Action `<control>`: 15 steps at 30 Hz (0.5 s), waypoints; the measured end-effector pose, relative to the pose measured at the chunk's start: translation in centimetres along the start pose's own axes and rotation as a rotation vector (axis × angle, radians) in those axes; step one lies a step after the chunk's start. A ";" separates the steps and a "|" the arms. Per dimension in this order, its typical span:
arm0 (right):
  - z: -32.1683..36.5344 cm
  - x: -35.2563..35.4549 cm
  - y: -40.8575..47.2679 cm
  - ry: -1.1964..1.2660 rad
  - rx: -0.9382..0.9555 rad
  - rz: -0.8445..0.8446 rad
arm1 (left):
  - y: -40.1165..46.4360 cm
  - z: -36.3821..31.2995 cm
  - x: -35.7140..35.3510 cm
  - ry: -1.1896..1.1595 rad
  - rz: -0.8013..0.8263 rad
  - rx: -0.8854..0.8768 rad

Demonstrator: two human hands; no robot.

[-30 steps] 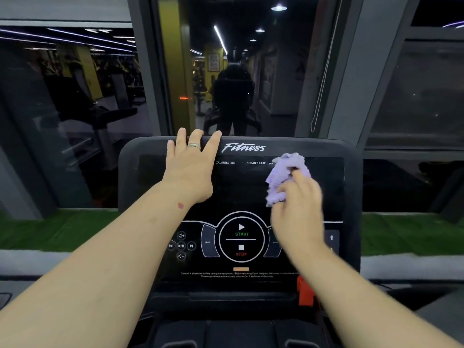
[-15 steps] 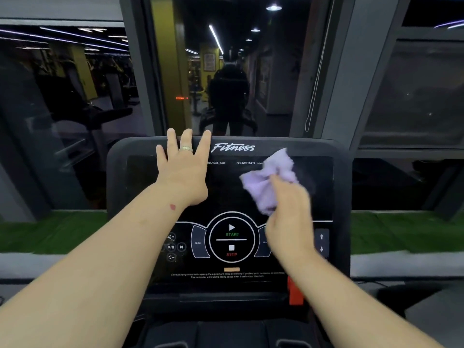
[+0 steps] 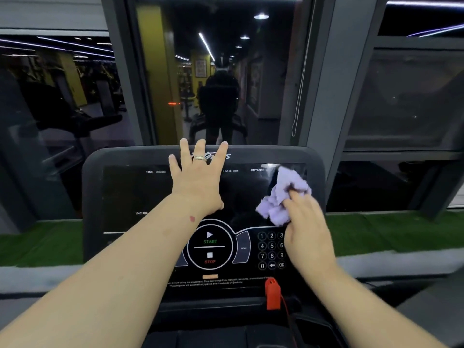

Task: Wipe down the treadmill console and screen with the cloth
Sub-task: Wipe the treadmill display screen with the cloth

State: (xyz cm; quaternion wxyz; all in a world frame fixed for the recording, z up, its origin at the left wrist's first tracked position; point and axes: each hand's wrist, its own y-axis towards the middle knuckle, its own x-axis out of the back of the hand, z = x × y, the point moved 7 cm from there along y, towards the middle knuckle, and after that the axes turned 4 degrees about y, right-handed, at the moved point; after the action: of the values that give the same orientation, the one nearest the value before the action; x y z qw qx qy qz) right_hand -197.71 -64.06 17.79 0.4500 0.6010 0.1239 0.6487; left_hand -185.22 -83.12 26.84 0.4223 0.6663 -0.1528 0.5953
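The cloth (image 3: 281, 197), a crumpled lilac rag, is sitting bunched against the upper right part of the treadmill screen (image 3: 140, 194), just above the number keypad (image 3: 271, 249). The right hand (image 3: 305, 229) is pinching it from below and to the right, with the fingers curled into the folds and the wrist lying over the keypad's right column. The wad is looking soft and loosely gathered, with more of it sticking up toward the DISTANCE label than is being pressed flat.

From that hand, the unwiped-looking stretch of glass is lying to the left, and the screen's long axis is running side to side across the console (image 3: 86, 197). So a sweep leftward, I would guess, is what the next pass is calling for. In the way, though, the left hand (image 3: 198, 179) is lying spread flat on the glass left of the cloth, fingers straight and reaching over the console's top edge, a ring showing on one finger. It is bracing there, nearer the screen's middle than the right hand is.

Below the keypad, a red safety key (image 3: 272, 293) is hanging at the console's lower edge.
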 end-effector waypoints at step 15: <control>-0.8 -0.8 -3.7 0.007 0.050 0.129 | -0.1 -1.4 0.0 0.040 -0.036 0.007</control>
State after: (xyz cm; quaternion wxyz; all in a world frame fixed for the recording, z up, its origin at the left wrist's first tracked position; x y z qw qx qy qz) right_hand -196.95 -62.27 14.49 0.3915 0.6166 0.1028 0.6753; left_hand -186.08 -82.00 26.67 0.4334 0.6584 -0.1302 0.6014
